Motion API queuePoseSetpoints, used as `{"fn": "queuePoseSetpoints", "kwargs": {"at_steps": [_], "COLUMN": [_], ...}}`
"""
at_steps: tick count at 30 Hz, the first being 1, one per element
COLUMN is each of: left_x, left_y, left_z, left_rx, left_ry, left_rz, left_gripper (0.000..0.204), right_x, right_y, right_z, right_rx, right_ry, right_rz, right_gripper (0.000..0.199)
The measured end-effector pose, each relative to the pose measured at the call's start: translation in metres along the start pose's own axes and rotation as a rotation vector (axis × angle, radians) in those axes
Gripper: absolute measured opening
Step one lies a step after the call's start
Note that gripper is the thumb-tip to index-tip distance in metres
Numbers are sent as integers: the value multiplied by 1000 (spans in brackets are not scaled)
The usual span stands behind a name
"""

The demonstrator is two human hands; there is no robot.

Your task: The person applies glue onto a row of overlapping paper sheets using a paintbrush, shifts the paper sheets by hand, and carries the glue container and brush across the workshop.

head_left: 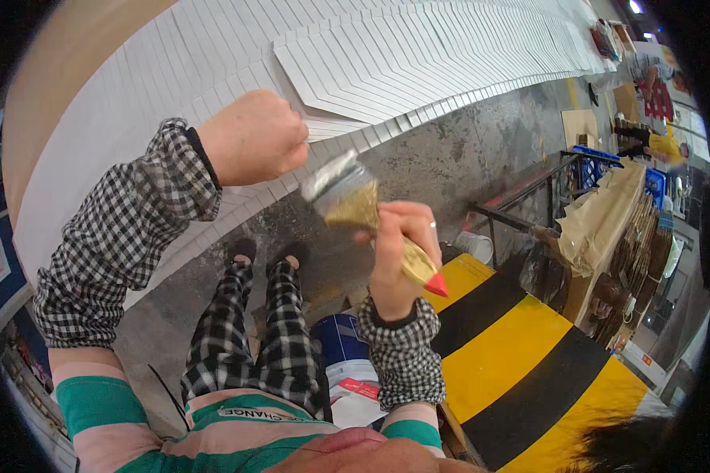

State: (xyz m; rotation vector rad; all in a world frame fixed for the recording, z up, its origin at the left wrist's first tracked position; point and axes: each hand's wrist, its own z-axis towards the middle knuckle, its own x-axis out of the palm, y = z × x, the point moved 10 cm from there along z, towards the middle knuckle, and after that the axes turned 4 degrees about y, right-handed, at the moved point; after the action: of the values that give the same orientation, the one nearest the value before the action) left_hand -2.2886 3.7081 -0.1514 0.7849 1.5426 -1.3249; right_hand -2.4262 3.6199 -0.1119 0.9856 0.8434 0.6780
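Note:
My right hand [402, 256] grips a wide paintbrush [355, 206] by its yellow, red-ended handle. Its pale bristles tilt up and left, over the front edge of the white sheets, slightly blurred. My left hand [254, 138] is closed in a fist, back of the hand up, at the near side of the sheets; whatever its fingers may hold is hidden. Many thin white sheets [442, 59] lie overlapped in fanned rows, their edges forming narrow parallel strips. A separate top layer of fanned sheets begins just right of my left fist.
Below my right arm stands a blue and white bucket [343, 343]. A yellow-and-black striped surface [501, 359] fills the lower right. Beyond it are a dark metal frame [532, 189], stacked cardboard [631, 260] and a blue crate [655, 185]. People are visible at far right.

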Motion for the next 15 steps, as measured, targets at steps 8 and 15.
{"fn": "queuePoseSetpoints", "kwargs": {"at_steps": [8, 15], "left_x": [0, -2], "left_y": [4, -10], "left_z": [-6, -27], "left_rx": [-3, -98], "left_ry": [-79, -11], "left_rz": [8, 54], "left_gripper": [26, 26], "right_x": [-1, -1], "right_y": [-3, 3], "right_z": [-11, -24], "right_rx": [221, 266], "right_ry": [-133, -167], "right_rz": [61, 21], "right_gripper": [13, 14]}}
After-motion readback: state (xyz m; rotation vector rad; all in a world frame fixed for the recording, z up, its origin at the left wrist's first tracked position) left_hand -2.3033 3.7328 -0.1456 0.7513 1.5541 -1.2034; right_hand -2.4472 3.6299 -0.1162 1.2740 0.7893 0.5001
